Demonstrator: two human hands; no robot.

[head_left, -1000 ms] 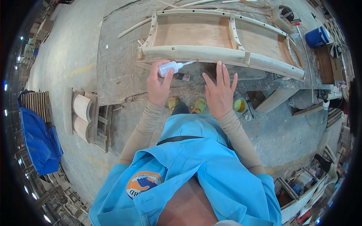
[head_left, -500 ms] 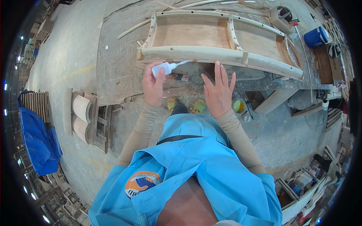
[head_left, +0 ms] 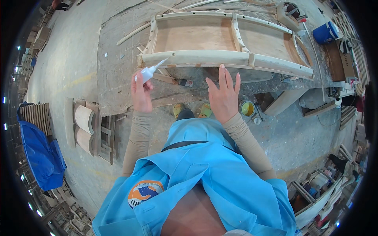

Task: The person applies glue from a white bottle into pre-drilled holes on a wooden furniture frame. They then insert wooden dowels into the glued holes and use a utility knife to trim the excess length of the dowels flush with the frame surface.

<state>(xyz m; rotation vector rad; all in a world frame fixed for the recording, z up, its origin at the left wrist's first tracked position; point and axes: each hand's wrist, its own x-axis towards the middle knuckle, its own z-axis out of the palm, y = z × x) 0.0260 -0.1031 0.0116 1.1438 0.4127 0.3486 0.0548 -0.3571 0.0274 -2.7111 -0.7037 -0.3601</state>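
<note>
A small white squeeze bottle (head_left: 146, 74) with a long thin nozzle is gripped in my left hand (head_left: 141, 94). Its nozzle tilts up and to the right, by the near rail at the left end of a pale wooden frame (head_left: 197, 58). The frame has plywood panels and curved cross pieces, and dark holes dot its rails. My right hand (head_left: 224, 94) holds nothing, fingers spread, with the longest fingertips at the near rail's lower edge; whether they press on it I cannot tell. Below the rail, between my hands, lies a paintbrush (head_left: 183, 82).
An open can of yellowish liquid (head_left: 247, 108) stands right of my feet. Slanted boards (head_left: 285, 101) sit under the frame's right end. A blue bucket (head_left: 326, 34) is at far right. Curved wooden parts (head_left: 84, 118) and a blue tarp (head_left: 41, 153) are on the left.
My left hand has moved left with the bottle, and the nozzle now points more steeply upward. The right hand keeps its place near the rail. The whole view has shifted slightly.
</note>
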